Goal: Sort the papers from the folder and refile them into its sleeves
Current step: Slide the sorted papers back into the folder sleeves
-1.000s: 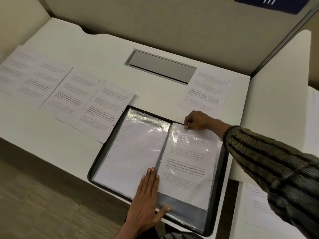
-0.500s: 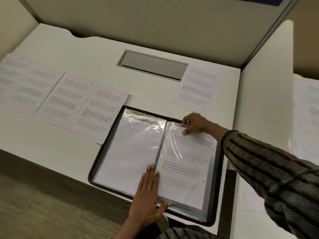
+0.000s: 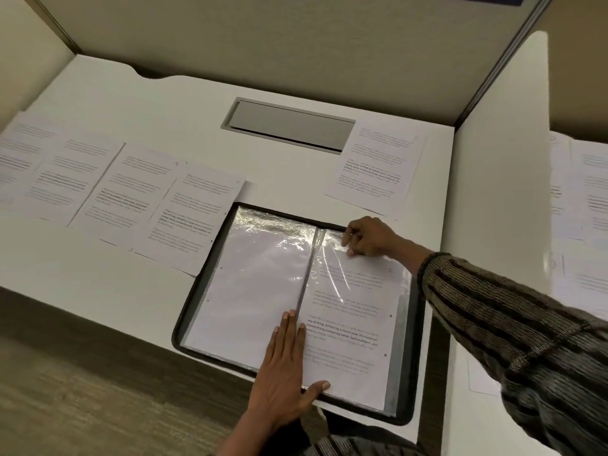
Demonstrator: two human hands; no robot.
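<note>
Loose printed sheets [image 3: 125, 189] lie in a row on worktop [image 3: 82, 284], left of frame. Open folder [image 3: 193, 297] at lower centre. Left hand [image 3: 283, 366] lies flat, fingers straight, pressing beside the spine. Right hand [image 3: 368, 238], fingers curled, pinches top edge of right sleeve [image 3: 355, 324]. Single sheet [image 3: 375, 166] at upper right.

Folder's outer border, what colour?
Black. The folder border shows best in the head view, framing the clear sleeves.

glossy crinkled plastic sleeves [image 3: 269, 278]; matt paper sheets [image 3: 194, 218]; smooth white desk [image 3: 164, 103]
</note>
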